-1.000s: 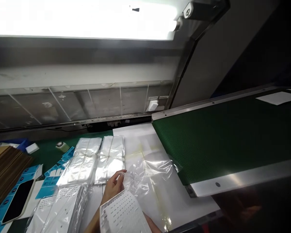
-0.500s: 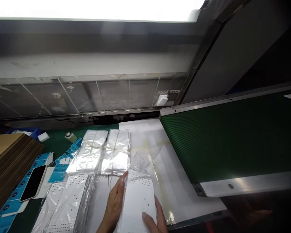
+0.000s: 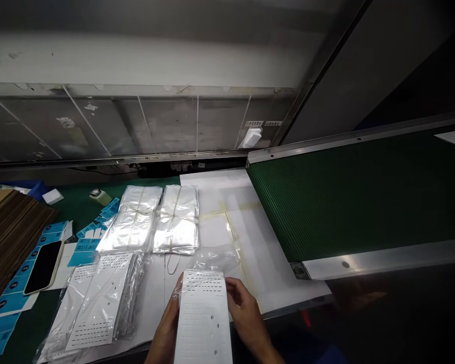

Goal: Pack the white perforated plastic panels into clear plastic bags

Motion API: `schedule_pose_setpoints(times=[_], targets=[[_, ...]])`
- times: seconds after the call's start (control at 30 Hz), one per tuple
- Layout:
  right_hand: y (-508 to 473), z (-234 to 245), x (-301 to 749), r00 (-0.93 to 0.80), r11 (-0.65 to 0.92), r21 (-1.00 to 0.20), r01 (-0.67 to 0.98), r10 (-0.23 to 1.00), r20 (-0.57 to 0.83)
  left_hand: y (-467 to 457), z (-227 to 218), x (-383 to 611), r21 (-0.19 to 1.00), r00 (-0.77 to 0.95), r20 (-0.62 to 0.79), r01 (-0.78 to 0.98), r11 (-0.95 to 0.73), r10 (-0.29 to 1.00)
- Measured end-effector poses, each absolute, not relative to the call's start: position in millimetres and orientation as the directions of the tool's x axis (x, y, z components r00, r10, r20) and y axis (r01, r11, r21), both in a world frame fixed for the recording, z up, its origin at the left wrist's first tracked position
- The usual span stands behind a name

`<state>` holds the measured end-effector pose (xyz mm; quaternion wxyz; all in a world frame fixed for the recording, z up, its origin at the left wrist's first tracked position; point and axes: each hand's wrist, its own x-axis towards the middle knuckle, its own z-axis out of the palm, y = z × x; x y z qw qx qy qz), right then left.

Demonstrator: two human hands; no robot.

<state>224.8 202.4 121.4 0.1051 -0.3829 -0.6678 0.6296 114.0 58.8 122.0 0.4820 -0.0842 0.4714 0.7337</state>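
Both hands hold a white printed card [image 3: 203, 318] whose top end sits inside a clear plastic bag [image 3: 216, 260]. My left hand [image 3: 167, 328] grips the card's left edge, its fingers mostly hidden behind the card. Fingers of my right hand [image 3: 246, 316] pinch the card's right edge near the bag's mouth. The card is above the near edge of the white work sheet [image 3: 235, 227].
A stack of bagged white cards [image 3: 98, 298] lies to the left, and two bundles of clear bags [image 3: 155, 222] lie behind. A phone [image 3: 43, 265] rests on blue labels [image 3: 7, 303], beside brown cardboard [image 3: 7, 232]. A green conveyor belt [image 3: 356, 192] runs on the right.
The card has been drawn nearer to me and the bag now covers its top. My right hand has moved from the card's bottom to its right edge. The view has tilted down.
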Motion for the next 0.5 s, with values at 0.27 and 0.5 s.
schedule_pose_setpoints(times=[0.27,0.5], targets=[[181.9,112.8,244.2,-0.673,0.065,-0.878,0.474,0.670,-0.314,32.2,88.1,124.6,0.784,-0.655,-0.611,-0.578,0.226,0.445],[160.2,93.0,276.5,-0.783,0.143,-0.910,0.388,0.572,-0.244,-13.4,99.4,129.3,0.788,-0.690,-0.576,-0.325,0.523,0.438]])
